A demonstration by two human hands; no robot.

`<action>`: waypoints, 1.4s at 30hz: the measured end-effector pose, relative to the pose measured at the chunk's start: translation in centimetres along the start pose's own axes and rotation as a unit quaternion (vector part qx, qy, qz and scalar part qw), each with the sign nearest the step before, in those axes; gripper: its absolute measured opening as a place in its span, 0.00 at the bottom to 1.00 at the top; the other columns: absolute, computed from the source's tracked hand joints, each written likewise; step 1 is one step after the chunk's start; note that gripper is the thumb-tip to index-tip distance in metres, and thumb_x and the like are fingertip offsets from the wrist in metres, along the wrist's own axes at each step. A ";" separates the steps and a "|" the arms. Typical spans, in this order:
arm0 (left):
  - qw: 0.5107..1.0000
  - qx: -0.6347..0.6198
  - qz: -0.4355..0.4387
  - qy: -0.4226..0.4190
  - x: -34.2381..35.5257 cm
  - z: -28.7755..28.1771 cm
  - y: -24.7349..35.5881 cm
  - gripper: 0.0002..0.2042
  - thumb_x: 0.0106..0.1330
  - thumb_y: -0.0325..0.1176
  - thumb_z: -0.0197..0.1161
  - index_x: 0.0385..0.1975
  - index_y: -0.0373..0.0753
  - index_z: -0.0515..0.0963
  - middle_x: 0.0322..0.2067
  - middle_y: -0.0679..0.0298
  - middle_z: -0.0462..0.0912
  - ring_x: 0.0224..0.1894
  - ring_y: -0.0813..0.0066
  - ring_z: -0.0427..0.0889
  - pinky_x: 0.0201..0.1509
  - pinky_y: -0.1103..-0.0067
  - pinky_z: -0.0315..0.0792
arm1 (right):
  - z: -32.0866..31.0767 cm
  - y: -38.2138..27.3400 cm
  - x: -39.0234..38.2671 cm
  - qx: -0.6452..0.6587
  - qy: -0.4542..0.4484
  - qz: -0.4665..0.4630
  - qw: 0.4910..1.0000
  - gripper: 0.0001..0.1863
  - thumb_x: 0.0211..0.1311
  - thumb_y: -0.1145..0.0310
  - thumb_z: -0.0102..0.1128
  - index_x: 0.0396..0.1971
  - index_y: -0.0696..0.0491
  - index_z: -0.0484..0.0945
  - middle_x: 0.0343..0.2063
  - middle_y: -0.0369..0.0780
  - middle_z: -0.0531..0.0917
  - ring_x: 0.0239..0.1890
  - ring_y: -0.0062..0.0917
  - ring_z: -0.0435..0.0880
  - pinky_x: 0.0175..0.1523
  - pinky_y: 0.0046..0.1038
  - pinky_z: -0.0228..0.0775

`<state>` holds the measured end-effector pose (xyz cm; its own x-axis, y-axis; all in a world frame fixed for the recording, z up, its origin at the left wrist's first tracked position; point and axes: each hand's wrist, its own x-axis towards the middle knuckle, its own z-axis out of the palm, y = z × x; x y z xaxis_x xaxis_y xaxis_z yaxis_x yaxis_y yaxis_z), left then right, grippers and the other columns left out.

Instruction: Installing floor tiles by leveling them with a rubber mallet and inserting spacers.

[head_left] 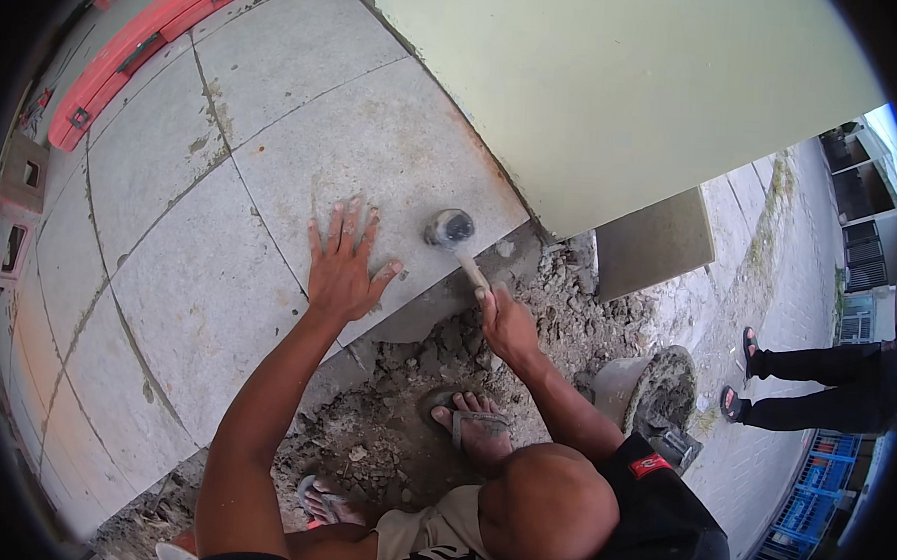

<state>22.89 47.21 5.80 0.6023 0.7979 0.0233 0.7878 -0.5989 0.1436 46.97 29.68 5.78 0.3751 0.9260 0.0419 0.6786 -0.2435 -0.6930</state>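
Note:
My left hand [345, 268] lies flat with fingers spread on a large grey floor tile [359, 141]. My right hand [507, 323] is closed round the pale handle of a rubber mallet [451, 227]. The mallet's dark round head is at the tile, near its front edge and to the right of my left hand. Whether the head touches the surface I cannot tell. Below the tile's edge lies broken, crumbly mortar and soil [401, 458], where my sandalled feet stand.
A pale green wall [617, 97] borders the tiles at the far right. A loose tile [655, 244] stands beyond the wall corner. A mortar-caked bucket [654, 394] is by my right arm. A long red case-like object [143, 51] lies far left. Another person's legs [814, 386] show at right.

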 end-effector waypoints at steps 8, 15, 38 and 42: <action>1.000 -0.014 -0.007 -0.022 1.0 0.1 1.7 0.44 0.74 0.69 0.46 0.81 0.41 0.55 0.83 0.53 0.42 0.85 0.52 0.33 0.82 0.45 0.23 | -0.8 0.3 0.2 -0.035 -0.130 0.096 0.986 0.18 0.81 0.51 0.46 0.44 0.53 0.69 0.30 0.56 0.82 0.36 0.62 0.82 0.41 0.59 0.70; 0.999 -0.036 0.005 0.010 0.2 -0.4 1.2 0.45 0.72 0.64 0.54 0.80 0.38 0.55 0.82 0.50 0.46 0.85 0.50 0.36 0.82 0.46 0.24 | -0.3 -0.6 -1.0 0.000 -0.128 0.079 0.989 0.26 0.81 0.43 0.44 0.42 0.54 0.71 0.30 0.58 0.82 0.38 0.61 0.82 0.44 0.59 0.70; 0.998 -0.029 0.042 0.042 -0.4 -0.5 -2.7 0.39 0.72 0.63 0.55 0.77 0.46 0.64 0.81 0.57 0.53 0.83 0.56 0.49 0.83 0.47 0.35 | -0.3 0.4 -5.5 0.176 -0.171 0.142 0.959 0.25 0.83 0.47 0.44 0.37 0.56 0.76 0.23 0.45 0.76 0.27 0.34 0.76 0.39 0.41 0.70; 0.999 -0.019 0.040 0.011 0.8 -0.6 -1.3 0.40 0.74 0.69 0.46 0.78 0.48 0.61 0.81 0.59 0.51 0.84 0.59 0.44 0.81 0.41 0.31 | -3.1 -1.2 -5.0 0.205 -0.065 0.052 0.975 0.21 0.83 0.54 0.45 0.37 0.57 0.74 0.21 0.42 0.74 0.23 0.31 0.74 0.33 0.40 0.68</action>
<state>22.27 48.62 6.18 0.6599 0.7491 0.0577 0.7315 -0.6581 0.1783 46.21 24.47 8.65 0.3281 0.9373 -0.1173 0.3222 -0.2278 -0.9189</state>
